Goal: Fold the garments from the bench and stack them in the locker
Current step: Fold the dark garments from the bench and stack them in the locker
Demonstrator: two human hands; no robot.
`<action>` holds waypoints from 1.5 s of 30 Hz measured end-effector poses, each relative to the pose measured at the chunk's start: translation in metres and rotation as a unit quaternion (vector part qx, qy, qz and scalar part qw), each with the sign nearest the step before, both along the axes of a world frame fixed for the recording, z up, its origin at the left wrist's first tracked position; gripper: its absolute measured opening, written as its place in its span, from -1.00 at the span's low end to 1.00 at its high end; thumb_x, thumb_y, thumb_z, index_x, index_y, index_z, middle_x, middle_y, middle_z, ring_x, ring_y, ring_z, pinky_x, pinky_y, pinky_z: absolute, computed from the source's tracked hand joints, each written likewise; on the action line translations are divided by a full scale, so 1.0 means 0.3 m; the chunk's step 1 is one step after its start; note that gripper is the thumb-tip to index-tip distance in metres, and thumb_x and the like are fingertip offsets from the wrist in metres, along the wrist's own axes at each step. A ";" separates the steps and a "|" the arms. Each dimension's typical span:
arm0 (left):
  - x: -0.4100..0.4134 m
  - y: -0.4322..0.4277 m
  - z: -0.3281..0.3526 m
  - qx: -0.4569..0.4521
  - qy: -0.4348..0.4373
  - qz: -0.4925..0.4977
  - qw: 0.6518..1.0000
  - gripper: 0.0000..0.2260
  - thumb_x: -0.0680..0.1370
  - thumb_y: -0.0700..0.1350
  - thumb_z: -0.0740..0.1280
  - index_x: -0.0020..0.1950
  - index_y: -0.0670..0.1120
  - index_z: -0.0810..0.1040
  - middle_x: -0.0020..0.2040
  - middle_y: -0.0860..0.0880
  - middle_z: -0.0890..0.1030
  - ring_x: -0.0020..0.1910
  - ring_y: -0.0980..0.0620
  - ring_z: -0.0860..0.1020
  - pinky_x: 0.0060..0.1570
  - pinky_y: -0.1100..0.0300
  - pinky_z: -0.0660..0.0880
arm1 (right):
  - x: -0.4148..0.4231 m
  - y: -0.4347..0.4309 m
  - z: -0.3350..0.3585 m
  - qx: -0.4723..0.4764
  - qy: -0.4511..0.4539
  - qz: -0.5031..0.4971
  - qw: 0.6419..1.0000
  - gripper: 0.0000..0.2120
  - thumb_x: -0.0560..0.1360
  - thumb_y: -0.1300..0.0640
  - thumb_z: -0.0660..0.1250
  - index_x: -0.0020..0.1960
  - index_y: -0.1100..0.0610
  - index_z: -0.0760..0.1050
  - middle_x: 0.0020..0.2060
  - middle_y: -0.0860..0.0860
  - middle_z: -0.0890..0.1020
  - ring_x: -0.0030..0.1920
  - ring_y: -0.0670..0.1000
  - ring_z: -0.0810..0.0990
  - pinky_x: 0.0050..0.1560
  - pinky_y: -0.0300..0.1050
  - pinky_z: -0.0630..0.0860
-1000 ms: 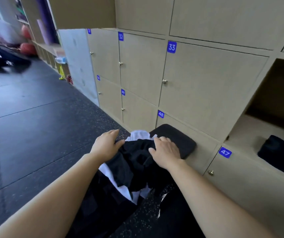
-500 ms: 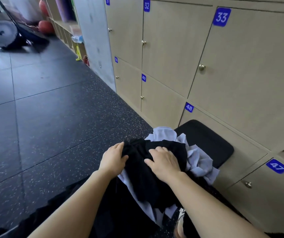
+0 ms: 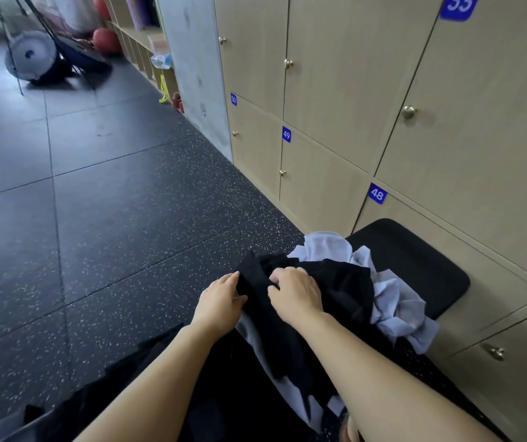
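The left hand (image 3: 220,306) is positioned at the left edge of the black garment (image 3: 345,291), fingers curled round that edge and the thumb lying on the fabric. The right hand (image 3: 297,296) is placed just beside it, knuckles up, fingers bent down and pinching a fold near the garment's upper edge. The two hands are close but not touching. The black garment lies crumpled on top of a pale grey-white garment (image 3: 396,304), which shows past it on the far and right sides. Both garments rest on the near end of the black padded bench (image 3: 421,260), and the black one trails down toward the person. The bench stands against the wall of closed locker doors (image 3: 326,74), directly below the label 48 (image 3: 377,194). Each door carries a round metal knob (image 3: 409,112). Left of the bench lies the dark speckled floor (image 3: 112,218).
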State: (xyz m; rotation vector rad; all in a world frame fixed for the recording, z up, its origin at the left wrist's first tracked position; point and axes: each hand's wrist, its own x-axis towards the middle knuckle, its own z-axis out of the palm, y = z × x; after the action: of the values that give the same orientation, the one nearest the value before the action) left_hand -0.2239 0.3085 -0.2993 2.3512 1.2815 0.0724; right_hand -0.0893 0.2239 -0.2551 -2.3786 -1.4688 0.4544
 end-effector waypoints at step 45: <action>0.389 -0.299 1.056 -0.309 -0.585 -0.121 0.740 -0.80 0.63 -0.18 0.26 0.22 -0.18 0.55 0.03 -0.12 0.69 0.00 -0.02 0.65 0.06 0.09 0.57 | 0.346 -0.537 0.909 0.442 0.389 -0.102 0.802 -0.91 0.46 0.26 0.42 -0.04 0.23 0.57 -0.24 0.05 0.70 -0.25 -0.03 0.66 -0.27 -0.23 0.54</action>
State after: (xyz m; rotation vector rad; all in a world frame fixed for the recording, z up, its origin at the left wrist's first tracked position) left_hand -0.1071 0.2188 0.0175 1.3365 0.2551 0.7714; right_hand 0.0147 0.0628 0.0175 -1.3069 -0.7469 0.4616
